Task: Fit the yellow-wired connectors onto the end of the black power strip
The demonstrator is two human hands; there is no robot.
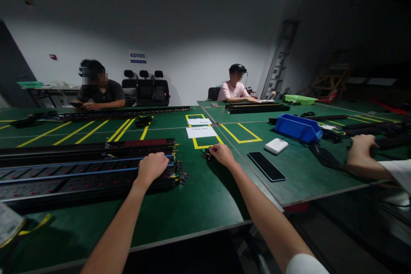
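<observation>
Several long black socket strips (125, 176) lie side by side on the left of the green table, with blue edges and small red marks. Wires and small black connectors (181, 176) stick out at their right ends. My left hand (153, 167) is closed over the end of one socket strip, its fingertips hidden. To the right of the strips, my right hand (222, 154) pinches a small black part (207, 153) at the table surface. The fingers partly cover that part, so its exact kind is unclear.
A black phone (266, 166), a white box-shaped device (276, 146) and a blue bin (298, 127) are on the right. Paper labels (201, 132) lie ahead among yellow tape lines. A co-worker's hand (362, 154) is at far right; two people sit opposite.
</observation>
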